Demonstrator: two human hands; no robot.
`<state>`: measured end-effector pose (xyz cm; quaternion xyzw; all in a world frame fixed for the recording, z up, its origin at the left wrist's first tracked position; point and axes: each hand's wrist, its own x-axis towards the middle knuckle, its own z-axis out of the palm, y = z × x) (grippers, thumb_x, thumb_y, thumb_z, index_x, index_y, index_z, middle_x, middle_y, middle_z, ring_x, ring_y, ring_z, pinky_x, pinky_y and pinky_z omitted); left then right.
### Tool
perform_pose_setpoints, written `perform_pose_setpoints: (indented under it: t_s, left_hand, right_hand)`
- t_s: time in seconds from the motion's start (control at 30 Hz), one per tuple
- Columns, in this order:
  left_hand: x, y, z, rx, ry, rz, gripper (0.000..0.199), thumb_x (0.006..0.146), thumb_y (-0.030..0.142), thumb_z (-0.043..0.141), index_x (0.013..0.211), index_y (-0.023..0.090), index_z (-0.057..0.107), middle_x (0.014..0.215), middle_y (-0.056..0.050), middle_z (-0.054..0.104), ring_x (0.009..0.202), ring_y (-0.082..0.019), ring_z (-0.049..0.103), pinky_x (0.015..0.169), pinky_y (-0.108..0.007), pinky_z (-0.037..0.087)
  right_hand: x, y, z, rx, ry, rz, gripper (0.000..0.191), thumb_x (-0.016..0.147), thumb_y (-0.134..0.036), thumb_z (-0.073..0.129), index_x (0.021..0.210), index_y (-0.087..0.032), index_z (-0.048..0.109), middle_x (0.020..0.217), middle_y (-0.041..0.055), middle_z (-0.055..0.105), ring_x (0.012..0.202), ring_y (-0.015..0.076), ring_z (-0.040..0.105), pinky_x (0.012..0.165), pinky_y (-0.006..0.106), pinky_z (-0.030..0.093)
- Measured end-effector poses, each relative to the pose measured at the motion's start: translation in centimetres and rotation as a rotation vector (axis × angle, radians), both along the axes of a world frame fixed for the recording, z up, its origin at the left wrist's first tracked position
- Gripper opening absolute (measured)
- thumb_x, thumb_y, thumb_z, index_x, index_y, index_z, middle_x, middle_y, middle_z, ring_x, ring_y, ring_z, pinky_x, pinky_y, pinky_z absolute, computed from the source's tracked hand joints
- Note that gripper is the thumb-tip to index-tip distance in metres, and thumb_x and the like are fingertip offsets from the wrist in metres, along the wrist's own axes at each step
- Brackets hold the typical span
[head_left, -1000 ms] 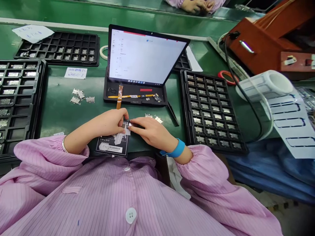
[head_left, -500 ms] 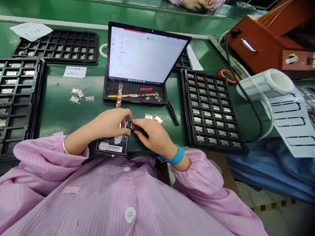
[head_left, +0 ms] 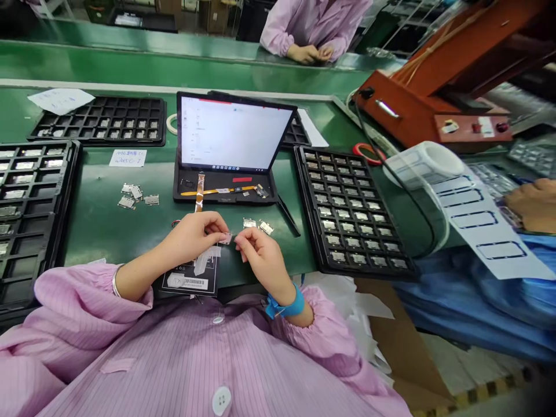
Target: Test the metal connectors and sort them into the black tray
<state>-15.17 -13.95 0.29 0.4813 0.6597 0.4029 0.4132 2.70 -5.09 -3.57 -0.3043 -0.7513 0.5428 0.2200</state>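
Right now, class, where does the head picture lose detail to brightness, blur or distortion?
Head view: the lit screen glows pale, its small text unreadable; same view, the small metal part in the left hand looks soft, without fine detail; head view again, another person's hand at the right edge looks blurred and stretched.

Electronics workshop, by its green bench (head_left: pixel 95 237), compartmented black tray (head_left: pixel 369 270) of metal parts (head_left: pixel 333 240) and pink-coated co-worker (head_left: pixel 317 26).

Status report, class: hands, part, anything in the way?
Left hand pinching small flat part. Right hand close beside it, grip unclear. Nothing visibly blocking either hand.
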Motion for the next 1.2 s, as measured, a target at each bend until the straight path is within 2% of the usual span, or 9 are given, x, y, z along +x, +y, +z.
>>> perform_pose_setpoints:
  t_s: [0.07, 0.17, 0.27, 0.57, 0.67, 0.77, 0.93, 1.07, 1.2]
  left_hand:
    - [-0.2, 0.1, -0.1, -0.01, -0.016, 0.052, 0.007, 0.08, 0.025, 0.066, 0.082, 0.017, 0.065, 0.083, -0.004, 0.072, 0.076, -0.017, 0.066, 0.069, -0.029, 0.052]
    - [-0.1, 0.3, -0.2, -0.003, -0.077, -0.01, 0.008, 0.079, 0.023, 0.067, 0.084, 0.017, 0.066, 0.083, -0.004, 0.072, 0.077, -0.017, 0.067, 0.07, -0.029, 0.052]
    - [0.4, 0.3, 0.0, -0.044, -0.15, -0.047, 0.005, 0.078, 0.018, 0.067, 0.082, 0.016, 0.065, 0.077, -0.003, 0.07, 0.072, -0.015, 0.065, 0.065, -0.026, 0.051]
    - [0.2, 0.1, 0.2, -0.061, -0.126, 0.045, 0.003, 0.078, 0.015, 0.065, 0.081, 0.016, 0.066, 0.076, -0.002, 0.07, 0.07, -0.015, 0.065, 0.066, -0.028, 0.051]
    - [-0.9, 0.0, 0.7, -0.004, 0.034, 0.117, 0.004, 0.08, 0.018, 0.064, 0.082, 0.016, 0.067, 0.076, -0.004, 0.07, 0.069, -0.016, 0.064, 0.066, -0.029, 0.05]
    - [-1.3, 0.1, 1.0, 0.051, 0.163, 0.171, 0.007, 0.081, 0.022, 0.064, 0.084, 0.017, 0.068, 0.082, -0.004, 0.072, 0.073, -0.016, 0.064, 0.071, -0.03, 0.05]
    - [0.8, 0.9, -0.2, 0.019, 0.296, 0.042, 0.007, 0.083, 0.023, 0.064, 0.086, 0.02, 0.069, 0.085, -0.002, 0.073, 0.075, -0.018, 0.064, 0.069, -0.03, 0.048]
    - [1.7, 1.3, -1.3, 0.063, 0.452, -0.025, 0.011, 0.087, 0.022, 0.059, 0.091, 0.021, 0.069, 0.09, -0.001, 0.074, 0.075, -0.019, 0.064, 0.069, -0.031, 0.046]
    - [1.3, 1.4, -2.0, 0.171, 0.524, -0.082, 0.016, 0.088, 0.015, 0.055, 0.093, 0.019, 0.069, 0.1, -0.005, 0.073, 0.092, -0.021, 0.065, 0.083, -0.033, 0.048]
  right_hand:
    - [0.2, 0.2, -0.1, 0.005, 0.005, -0.021, 0.025, 0.093, -0.04, 0.052, 0.079, -0.019, 0.054, 0.068, -0.0001, 0.058, 0.051, 0.0111, 0.05, 0.053, 0.026, 0.039]
    - [0.2, 0.1, 0.1, 0.064, -0.018, 0.079, 0.024, 0.095, -0.04, 0.047, 0.085, -0.02, 0.056, 0.073, 0.0013, 0.062, 0.055, 0.0126, 0.053, 0.057, 0.027, 0.041]
    - [0.0, -0.2, 0.4, 0.199, -0.04, 0.152, 0.027, 0.096, -0.035, 0.047, 0.075, -0.02, 0.055, 0.067, 0.0002, 0.06, 0.062, 0.0146, 0.055, 0.062, 0.028, 0.041]
    - [-0.3, 0.1, -0.2, 0.256, -0.032, 0.064, 0.029, 0.095, -0.035, 0.047, 0.07, -0.021, 0.054, 0.062, -0.0009, 0.055, 0.06, 0.0147, 0.053, 0.061, 0.028, 0.039]
    - [0.0, 0.4, -0.4, 0.202, -0.002, -0.018, 0.03, 0.094, -0.038, 0.049, 0.071, -0.021, 0.054, 0.061, -0.0011, 0.055, 0.057, 0.0136, 0.051, 0.058, 0.027, 0.039]
    - [0.2, 0.7, -0.7, 0.056, 0.064, -0.119, 0.032, 0.094, -0.044, 0.05, 0.073, -0.021, 0.054, 0.059, -0.0022, 0.054, 0.047, 0.0105, 0.045, 0.049, 0.025, 0.036]
    - [0.1, 0.6, -0.9, -0.181, 0.257, -0.258, 0.029, 0.087, -0.048, 0.06, 0.083, -0.019, 0.055, 0.074, 0.0009, 0.064, 0.048, 0.0089, 0.051, 0.039, 0.021, 0.037]
    - [0.0, 0.3, -0.8, -0.185, 0.286, -0.261, 0.026, 0.086, -0.044, 0.062, 0.085, -0.019, 0.055, 0.079, 0.0021, 0.066, 0.054, 0.0097, 0.057, 0.042, 0.02, 0.041]
    - [0.1, 0.1, -0.8, -0.164, 0.296, -0.257, 0.025, 0.087, -0.043, 0.061, 0.085, -0.019, 0.055, 0.079, 0.0018, 0.066, 0.054, 0.0093, 0.057, 0.043, 0.02, 0.041]
